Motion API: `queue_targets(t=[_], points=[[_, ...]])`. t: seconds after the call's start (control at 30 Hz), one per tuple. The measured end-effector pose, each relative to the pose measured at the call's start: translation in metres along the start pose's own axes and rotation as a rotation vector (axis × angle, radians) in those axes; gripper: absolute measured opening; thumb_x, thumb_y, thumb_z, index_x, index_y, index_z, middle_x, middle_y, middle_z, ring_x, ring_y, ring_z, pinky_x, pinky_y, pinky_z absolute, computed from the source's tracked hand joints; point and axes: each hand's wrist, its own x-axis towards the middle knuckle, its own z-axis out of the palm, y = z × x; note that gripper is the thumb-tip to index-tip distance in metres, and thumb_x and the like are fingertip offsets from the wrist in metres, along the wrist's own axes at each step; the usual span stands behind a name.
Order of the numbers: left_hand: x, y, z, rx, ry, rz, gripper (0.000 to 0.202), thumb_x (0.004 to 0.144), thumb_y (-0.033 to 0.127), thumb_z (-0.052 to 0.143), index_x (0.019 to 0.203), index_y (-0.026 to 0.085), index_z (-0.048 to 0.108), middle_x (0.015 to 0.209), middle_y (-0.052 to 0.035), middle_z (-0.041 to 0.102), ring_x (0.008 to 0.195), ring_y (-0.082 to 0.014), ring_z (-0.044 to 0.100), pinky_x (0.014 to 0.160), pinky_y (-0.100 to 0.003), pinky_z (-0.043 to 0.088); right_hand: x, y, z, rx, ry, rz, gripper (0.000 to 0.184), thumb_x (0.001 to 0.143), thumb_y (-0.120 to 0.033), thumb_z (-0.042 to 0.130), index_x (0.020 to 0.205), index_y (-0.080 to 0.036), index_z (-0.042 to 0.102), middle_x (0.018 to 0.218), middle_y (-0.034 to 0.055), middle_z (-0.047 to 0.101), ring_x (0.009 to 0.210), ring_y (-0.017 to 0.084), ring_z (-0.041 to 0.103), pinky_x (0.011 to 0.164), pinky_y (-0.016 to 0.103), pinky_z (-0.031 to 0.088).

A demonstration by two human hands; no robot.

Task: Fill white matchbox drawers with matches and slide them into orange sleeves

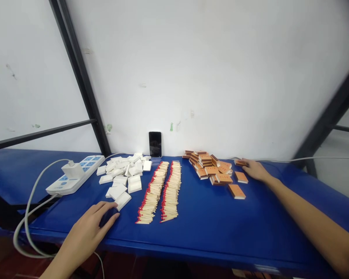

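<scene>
My left hand (90, 223) rests near the front left of the blue table, thumb and fingers apart. Its index fingertip is at the corner of a white matchbox tray (123, 201), the nearest of a loose heap of white trays (120, 173). Far to the right, my right hand (254, 169) has its fingers on an orange-brown matchbox sleeve (240, 162). Beside it spreads a pile of matchbox sleeves (211, 169), with a single sleeve (237, 191) lying nearer me. Two long rows of red-tipped matches, a left row (152, 192) and a right row (171, 190), lie between the heaps.
A dark-screened phone (155, 144) leans upright against the white wall (215, 77). On the left sits a white power strip (75, 176) with a plugged-in charger (72, 169) and looping cables. Black frame posts (84, 85) flank the blue table (209, 228).
</scene>
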Motion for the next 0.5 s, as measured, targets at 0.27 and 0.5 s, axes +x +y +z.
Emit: queue_targets(t=[0.27, 0.5], points=[[0.002, 0.0, 0.006, -0.027, 0.078, 0.028, 0.046, 0.096, 0.063, 0.048, 0.105, 0.025, 0.071, 0.118, -0.0079, 0.067, 0.106, -0.0277, 0.069, 0.095, -0.038, 0.056, 0.0, -0.002, 0.003, -0.021, 0.025, -0.043, 0.048, 0.088, -0.021, 0.047, 0.133, -0.01, 0.061, 0.134, 0.0191, 0.065, 0.127, 0.031, 0.059, 0.111, 0.043, 0.043], [0.001, -0.006, 0.008, -0.024, 0.067, 0.024, 0.047, 0.096, 0.065, 0.047, 0.102, 0.025, 0.071, 0.115, -0.0075, 0.069, 0.106, -0.0284, 0.069, 0.093, -0.038, 0.056, -0.008, -0.007, 0.002, -0.017, -0.073, -0.135, 0.041, 0.094, -0.027, 0.044, 0.124, -0.016, 0.07, 0.131, 0.0119, 0.069, 0.121, 0.026, 0.064, 0.108, 0.037, 0.046]])
